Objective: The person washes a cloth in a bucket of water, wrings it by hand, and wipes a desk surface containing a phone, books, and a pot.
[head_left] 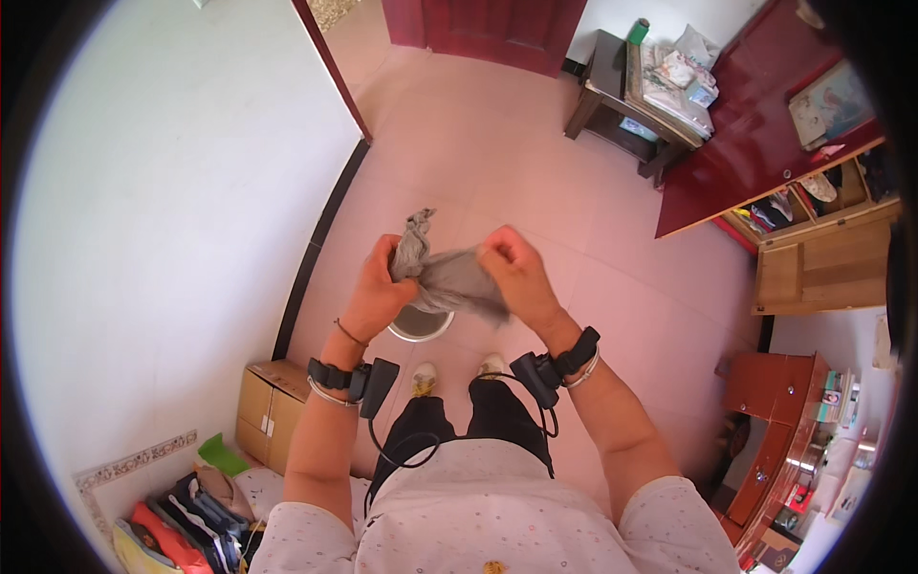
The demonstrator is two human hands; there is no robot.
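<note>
Biggest first: white wall [182, 220] down the left, pinkish tiled floor [469, 143] under everything. Dark red cupboard door [727, 134] swung open at right, clothes on the shelves behind it. Red desk with drawers [765, 387] lower right, small dark table [602, 77] loaded with stuff upper right. Cardboard box [254, 409] against the wall, folded clothes [196, 512] lower left. Metal-looking basin [423, 339] on the floor in front of the feet, partly hidden (can't tell what's in it)

Grey cloth [457, 277] is up in the air between both hands, over the basin as seen from above. Bunched at left, spread flatter toward right, twisted tail poking up past the left hand. Should handle light, soft and limp, no real fragility; a bit heavier and slicker if wet, can't confirm. Best hold: thumb and fingers on the gathered folds one side, edge of the flat part the other

Left hand [381, 284]: closed round the bunched part, thumb pressing on it. Right hand [516, 271]: fingers curled in, seems to pinch the upper edge at the right, fingertips blurred
</note>
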